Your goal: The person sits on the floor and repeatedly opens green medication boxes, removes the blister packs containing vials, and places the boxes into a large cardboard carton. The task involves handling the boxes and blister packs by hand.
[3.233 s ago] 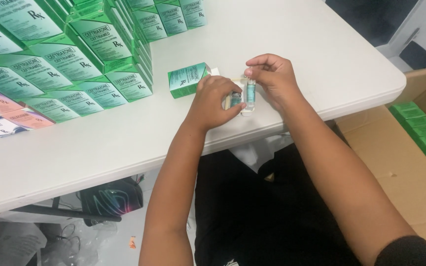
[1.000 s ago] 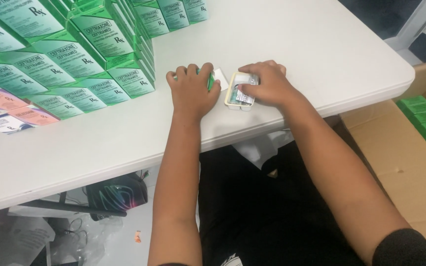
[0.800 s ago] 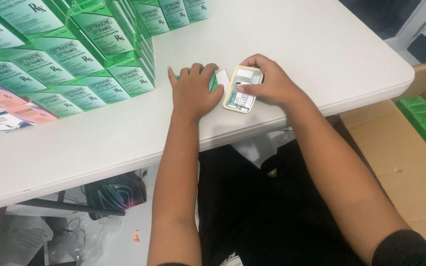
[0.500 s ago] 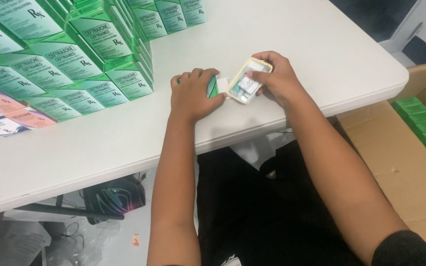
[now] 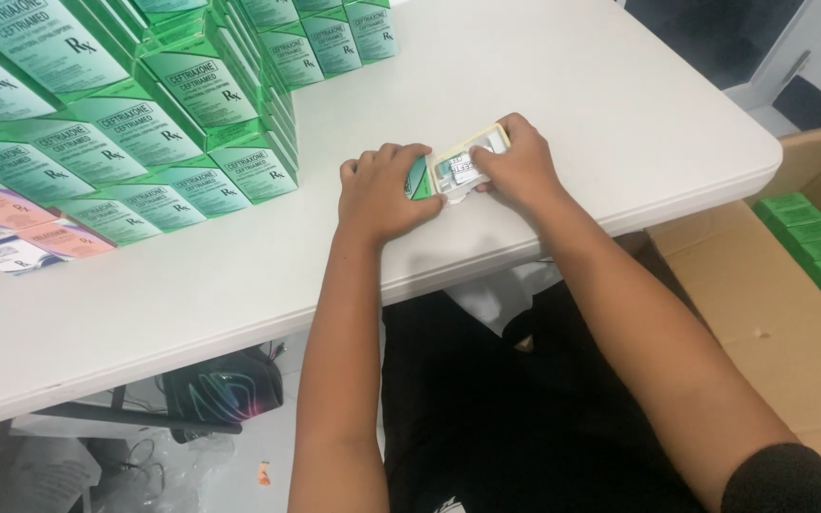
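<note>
I'm pinching the light, fragile vial tray (image 5: 463,167) by its rim with my right hand (image 5: 517,171), my left hand (image 5: 384,195) clamping the green carton (image 5: 417,179) at frame centre.

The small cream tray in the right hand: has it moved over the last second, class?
Yes. The tray has swung left, its end now at the open mouth of the green box under the left hand.

A single head-worn camera looks steeply down from above the seated person's lap, facing forward across the white plastic table (image 5: 544,66). It sits close, at arm's reach, with the stacked green cardboard cartons (image 5: 135,123) upper left.
</note>
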